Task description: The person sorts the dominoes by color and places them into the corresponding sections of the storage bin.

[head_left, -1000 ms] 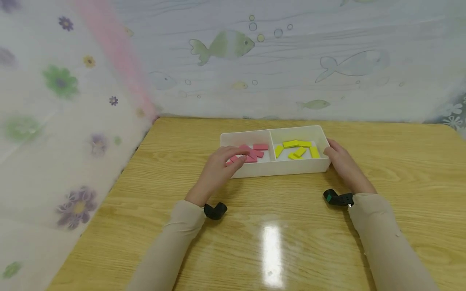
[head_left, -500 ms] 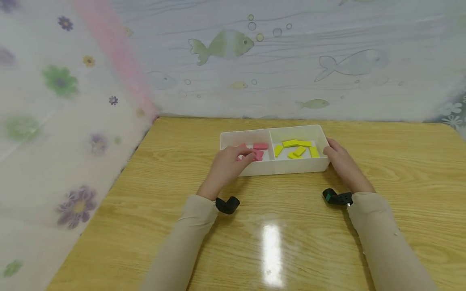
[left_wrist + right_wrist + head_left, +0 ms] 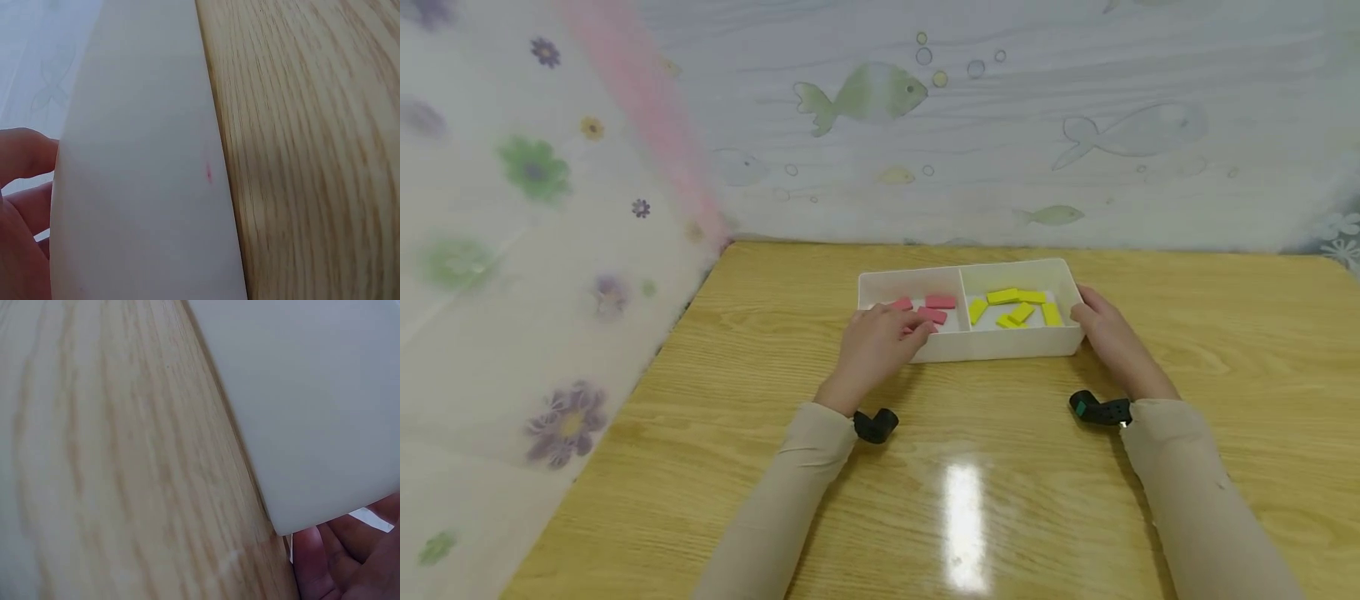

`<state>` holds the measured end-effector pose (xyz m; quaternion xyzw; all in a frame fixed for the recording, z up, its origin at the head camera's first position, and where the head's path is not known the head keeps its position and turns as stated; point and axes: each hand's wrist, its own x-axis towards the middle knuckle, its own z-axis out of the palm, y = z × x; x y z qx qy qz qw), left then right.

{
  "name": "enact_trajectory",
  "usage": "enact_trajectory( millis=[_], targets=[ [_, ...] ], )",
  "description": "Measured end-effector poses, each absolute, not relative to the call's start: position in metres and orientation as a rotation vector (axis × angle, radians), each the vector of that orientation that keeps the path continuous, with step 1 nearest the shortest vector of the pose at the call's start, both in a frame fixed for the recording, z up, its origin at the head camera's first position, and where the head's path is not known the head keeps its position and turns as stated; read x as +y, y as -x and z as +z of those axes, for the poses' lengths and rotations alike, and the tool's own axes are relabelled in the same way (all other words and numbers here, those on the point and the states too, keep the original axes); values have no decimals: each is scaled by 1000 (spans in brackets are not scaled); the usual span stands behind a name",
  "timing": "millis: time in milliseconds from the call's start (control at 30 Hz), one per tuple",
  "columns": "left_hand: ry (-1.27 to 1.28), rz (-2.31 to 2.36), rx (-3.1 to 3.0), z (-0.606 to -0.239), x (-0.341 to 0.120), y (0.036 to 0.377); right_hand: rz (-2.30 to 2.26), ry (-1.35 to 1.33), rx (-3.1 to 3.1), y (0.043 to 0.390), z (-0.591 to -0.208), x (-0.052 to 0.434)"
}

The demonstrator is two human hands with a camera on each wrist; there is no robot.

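A white two-compartment box (image 3: 1000, 343) stands on the wooden table. Several pink blocks (image 3: 941, 302) lie in its left compartment, and several yellow blocks (image 3: 1003, 297) lie in the right one. My left hand (image 3: 876, 343) reaches over the front wall into the left compartment, fingers bent among the pink blocks and thumb near the front rim. Whether it pinches a block is hidden; the left wrist view shows its fingers (image 3: 28, 153) behind the white wall. With my right hand (image 3: 1108, 342) I grip the box's right end, thumb by the front corner and the other fingers around the outer side.
The wooden table (image 3: 1000, 500) reaches around the box, with a bright light reflection in front of it. A fish-patterned sheet (image 3: 985, 150) hangs behind the table. A flower-patterned sheet (image 3: 535, 292) borders its left side.
My left hand has moved right and deeper into the left compartment, its fingers and thumb coming closer together. Some pink blocks have shifted. My right hand stays at the box's right end.
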<state>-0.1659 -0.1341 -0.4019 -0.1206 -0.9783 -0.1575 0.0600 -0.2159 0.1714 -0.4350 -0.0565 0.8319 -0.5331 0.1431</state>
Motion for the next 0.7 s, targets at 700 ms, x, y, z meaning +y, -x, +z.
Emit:
enact_trajectory(
  millis=[700],
  targets=[
    [344, -363, -2942, -402, -149, 162, -1519, 166, 2402, 214, -442, 154]
  ],
)
